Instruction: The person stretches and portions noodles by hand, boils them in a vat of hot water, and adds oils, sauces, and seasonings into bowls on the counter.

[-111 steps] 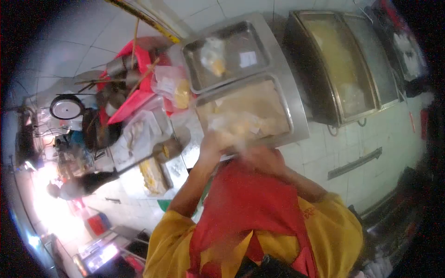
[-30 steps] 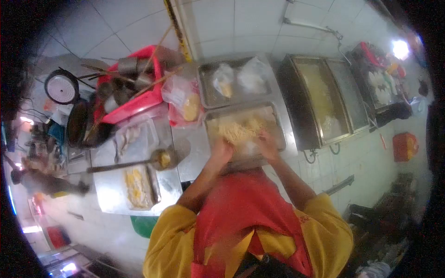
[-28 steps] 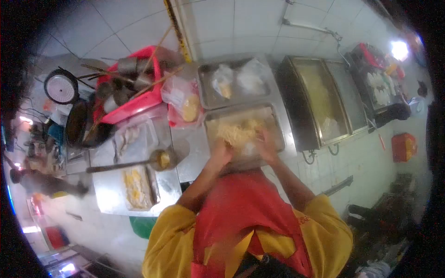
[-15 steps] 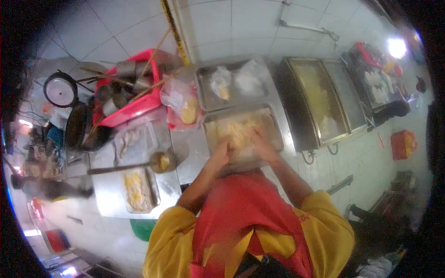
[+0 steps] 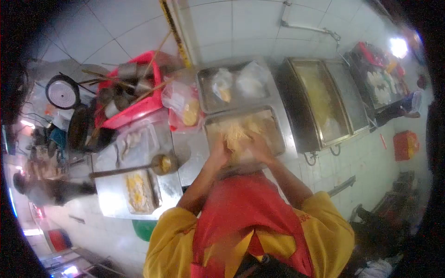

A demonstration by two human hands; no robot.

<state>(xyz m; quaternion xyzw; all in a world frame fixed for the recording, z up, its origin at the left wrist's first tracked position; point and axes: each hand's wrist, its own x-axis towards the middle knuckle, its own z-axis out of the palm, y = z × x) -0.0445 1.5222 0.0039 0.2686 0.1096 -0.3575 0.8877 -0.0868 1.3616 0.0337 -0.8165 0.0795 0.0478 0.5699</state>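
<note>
Pale yellow strands of food [image 5: 236, 133], perhaps noodles or shreds, lie bunched in a metal tray [image 5: 281, 134] in front of me. My left hand [image 5: 223, 149] is at the near left of the bunch, its fingers curled against the strands. From the right, my right hand [image 5: 257, 147] presses in with bent fingers on the same bunch. Both hands are low in the tray, and the fingertips are partly buried and slightly blurred. A smaller heap of strands lies at the tray's far right.
Behind stands a second metal tray [image 5: 204, 98] with plastic bags. To the left are a pink basket [image 5: 134, 111] of metal cups, a bag of yellow food [image 5: 190, 113], a long-handled ladle [image 5: 164, 164] and a tray of yellow-white food [image 5: 136, 192]. Liquid-filled metal vats [image 5: 320, 99] stand right.
My hands have drawn closer together and slightly nearer to me, gathering the strands into a bunch between them. At the far right, another person's arm has shifted.
</note>
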